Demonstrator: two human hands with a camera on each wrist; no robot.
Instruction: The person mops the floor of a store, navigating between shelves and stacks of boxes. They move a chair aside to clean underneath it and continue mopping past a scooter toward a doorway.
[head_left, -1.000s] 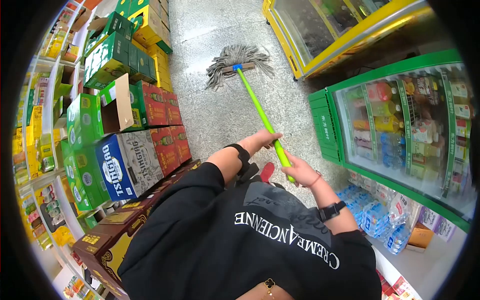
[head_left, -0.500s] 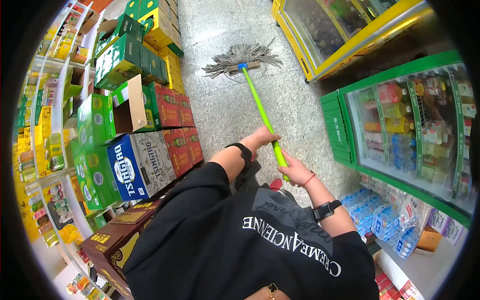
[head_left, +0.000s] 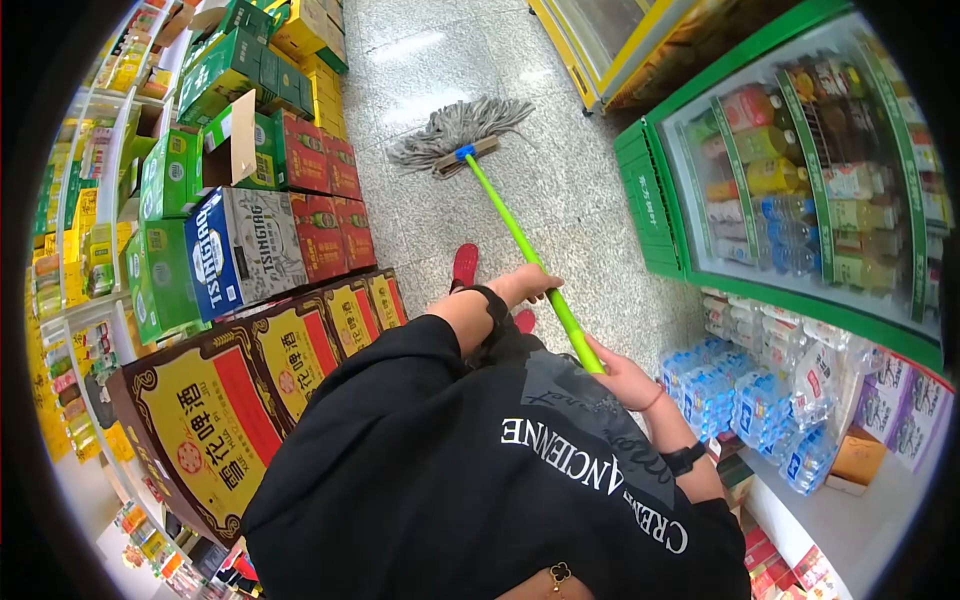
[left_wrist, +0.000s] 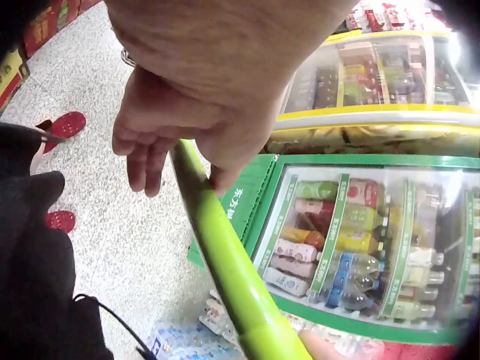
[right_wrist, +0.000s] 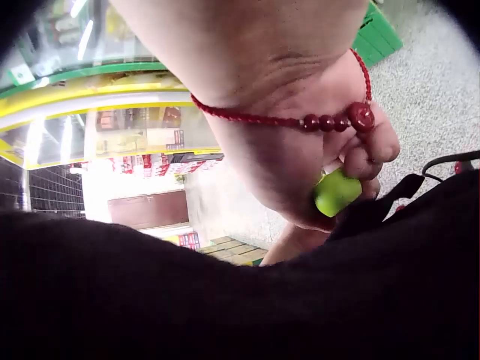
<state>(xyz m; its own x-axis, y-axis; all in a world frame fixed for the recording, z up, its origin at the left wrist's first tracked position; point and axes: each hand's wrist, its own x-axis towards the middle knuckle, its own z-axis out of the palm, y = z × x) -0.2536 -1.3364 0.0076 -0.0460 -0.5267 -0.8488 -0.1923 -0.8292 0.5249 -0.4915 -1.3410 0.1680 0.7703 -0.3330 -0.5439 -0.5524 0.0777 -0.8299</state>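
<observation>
Left of the fridge (head_left: 800, 165), the mop (head_left: 512, 226) stretches ahead of me, handle (head_left: 572, 325) slanting back rightward; my left hand (head_left: 524, 286), fingers curled round it, is nearer the head (head_left: 462, 133), my right hand (head_left: 627, 380) grips the end (right_wrist: 337, 193).

The long, round lime-green mop handle (head_left: 509, 220) looks smooth, glossy plastic; the grey, stringy mop head (head_left: 460, 128), matt cloth; the speckled pale-grey floor (head_left: 625, 260), shiny and stone-like.

Green-framed drinks cooler (head_left: 637, 200), water bottles (head_left: 765, 405) beside it, Tsingtao carton (head_left: 245, 250) near brown cartons (head_left: 225, 420)
</observation>
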